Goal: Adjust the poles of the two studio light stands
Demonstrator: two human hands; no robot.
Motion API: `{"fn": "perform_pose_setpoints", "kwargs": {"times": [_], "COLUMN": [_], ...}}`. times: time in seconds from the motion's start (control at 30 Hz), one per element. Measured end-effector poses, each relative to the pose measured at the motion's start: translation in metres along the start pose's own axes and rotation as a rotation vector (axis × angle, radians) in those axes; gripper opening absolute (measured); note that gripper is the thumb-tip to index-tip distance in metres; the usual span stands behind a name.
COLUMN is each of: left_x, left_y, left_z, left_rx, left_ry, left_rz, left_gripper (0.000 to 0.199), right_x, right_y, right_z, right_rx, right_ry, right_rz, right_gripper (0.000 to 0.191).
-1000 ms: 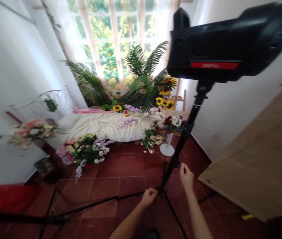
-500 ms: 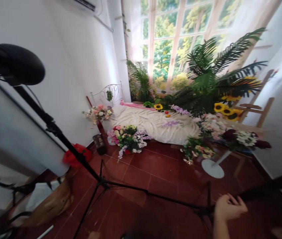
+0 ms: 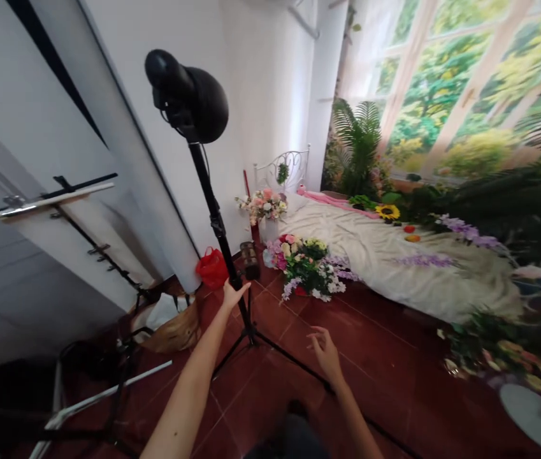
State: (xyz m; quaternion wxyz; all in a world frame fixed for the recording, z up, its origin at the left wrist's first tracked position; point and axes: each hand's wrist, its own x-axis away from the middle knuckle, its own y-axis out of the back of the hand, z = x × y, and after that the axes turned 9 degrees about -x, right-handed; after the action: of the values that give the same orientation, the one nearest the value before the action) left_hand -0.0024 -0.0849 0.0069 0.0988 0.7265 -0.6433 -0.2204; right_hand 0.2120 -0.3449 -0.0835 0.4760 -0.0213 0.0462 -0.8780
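Observation:
My left hand (image 3: pixel 232 294) is closed round the black pole of a light stand (image 3: pixel 223 245), with the thumb lying across its front. A dark studio lamp (image 3: pixel 198 102) tops that pole, and the stand's tripod legs spread on the floor below. My right hand (image 3: pixel 326 357) hangs over the floor to the right of the stand, fingers loosely bent and apart, with nothing in it. Close behind the pole are a red plastic bag (image 3: pixel 213 268) and a dark lantern-like object (image 3: pixel 250 260).
A bed with a cream cover (image 3: pixel 356 236) stands against the window backdrop (image 3: pixel 461 95). Artificial flowers (image 3: pixel 308 264) sit on the red tiled floor. At left are a brown bag (image 3: pixel 174 325), a white pole (image 3: pixel 127 382) and another black stand (image 3: pixel 93 242). A white round base (image 3: pixel 538 417) is at lower right.
My view has swung left and closer to the lamp. My left hand has taken hold of the light stand's pole. My right hand is now away from the black pole at the right.

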Motion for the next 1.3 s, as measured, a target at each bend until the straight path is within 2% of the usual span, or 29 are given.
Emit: {"fn": "perform_pose_setpoints", "kwargs": {"times": [0.07, 0.2, 0.33, 0.47, 0.57, 0.67, 0.73, 0.83, 0.9, 1.03, 1.3], "left_x": [-0.024, -0.056, -0.068, -0.069, -0.071, -0.072, -0.073, -0.071, -0.070, -0.070, -0.074], "left_y": [-0.004, -0.013, -0.018, -0.023, -0.029, -0.033, -0.034, -0.034, -0.032, -0.032, -0.042], "left_z": [-0.008, -0.010, 0.000, 0.014, 0.020, 0.022, 0.021, 0.017, 0.014, 0.014, 0.027], "left_rx": [0.031, 0.129, 0.192, 0.206, 0.205, 0.189, 0.191, 0.197, 0.201, 0.220, 0.207], "left_ry": [-0.024, 0.054, 0.132, 0.194, 0.203, 0.209, 0.215, 0.233, 0.245, 0.252, 0.178], "left_rz": [-0.016, -0.089, -0.032, 0.023, -0.006, -0.055, -0.083, -0.111, -0.117, -0.118, -0.227], "left_gripper": [0.060, 0.048, 0.041, 0.044, 0.042, 0.038, 0.032, 0.022, 0.018, 0.013, 0.015], "right_x": [-0.019, -0.060, -0.109, -0.156, -0.183, -0.200, -0.207, -0.213, -0.217, -0.226, -0.239], "right_y": [-0.016, -0.042, -0.077, -0.127, -0.166, -0.197, -0.211, -0.230, -0.241, -0.255, -0.262], "right_z": [0.007, 0.018, 0.018, 0.016, 0.019, 0.025, 0.025, 0.020, 0.016, 0.015, 0.027], "right_rx": [0.008, 0.016, -0.001, -0.003, -0.011, -0.024, -0.136, -0.401, -0.535, -0.652, -0.692], "right_ry": [0.001, -0.001, -0.004, -0.073, -0.250, -0.555, -0.759, -1.030, -1.143, -1.166, -1.152], "right_rz": [0.080, 0.215, 0.330, 0.440, 0.513, 0.568, 0.607, 0.641, 0.640, 0.647, 0.654], "right_gripper": [0.041, 0.037, 0.036, 0.034, 0.033, 0.041, 0.047, 0.046, 0.040, 0.030, 0.031]}}
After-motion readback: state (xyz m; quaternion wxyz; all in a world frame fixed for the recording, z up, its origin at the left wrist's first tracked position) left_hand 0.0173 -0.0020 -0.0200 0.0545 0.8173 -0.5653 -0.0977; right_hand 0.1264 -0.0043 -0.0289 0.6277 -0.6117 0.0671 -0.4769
